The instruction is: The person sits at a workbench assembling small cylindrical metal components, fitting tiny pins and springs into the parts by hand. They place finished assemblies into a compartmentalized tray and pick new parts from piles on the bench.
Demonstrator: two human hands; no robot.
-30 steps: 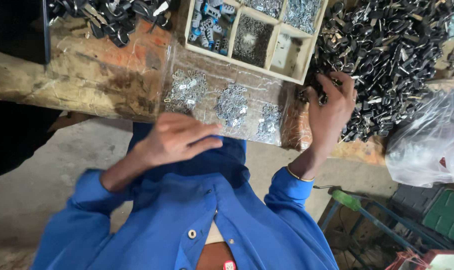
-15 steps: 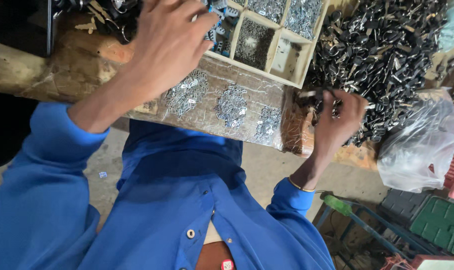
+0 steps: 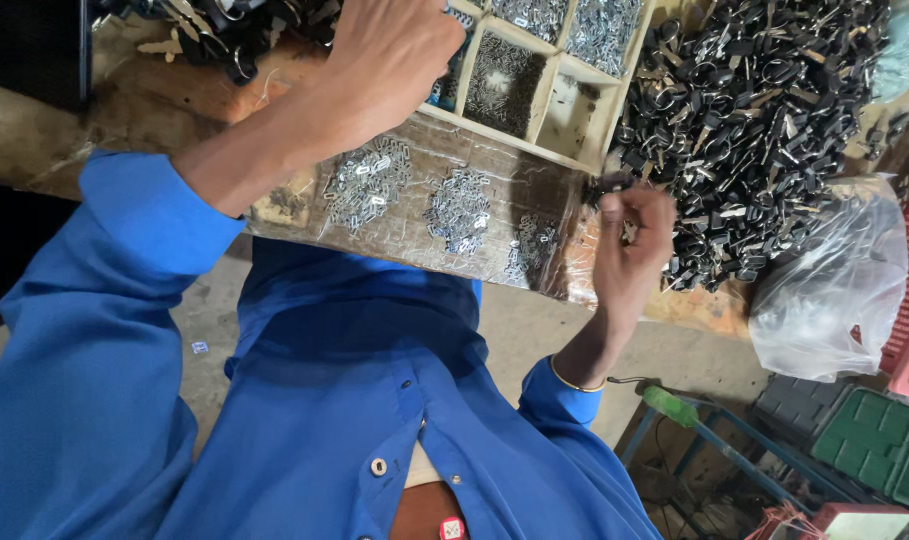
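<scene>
My left hand (image 3: 390, 50) is up at the top of the view, curled into a loose fist with its back to the camera, over the near edge of the wooden tray (image 3: 585, 160); its fingers are turned away from me, so I cannot tell what they grip, if anything. My right hand (image 3: 630, 240) sits lower and to the right, fingers bunched together and pinching a small dark part (image 3: 605, 187) at the fingertips, just beside the edge of the big heap of black parts (image 3: 755, 140). That pinched part is too small and too much in shadow for me to tell its shape. The tray is split into compartments: one holds fine dark pieces, the ones next to it hold silvery pieces, and one near the heap looks nearly bare. Between my two hands, along the near edge of the bench (image 3: 65, 120), lies a clear plastic sheet (image 3: 445, 215) with three small clusters of silver clips on it, set side by side. My left forearm crosses above the leftmost cluster. A second, smaller pile of dark parts (image 3: 225, 30) lies at the top left. To the right of the heap a clear plastic bag (image 3: 835, 290) slumps off the bench edge. Below it on the floor stand a green crate (image 3: 875, 450) and a blue metal frame (image 3: 715, 440).
</scene>
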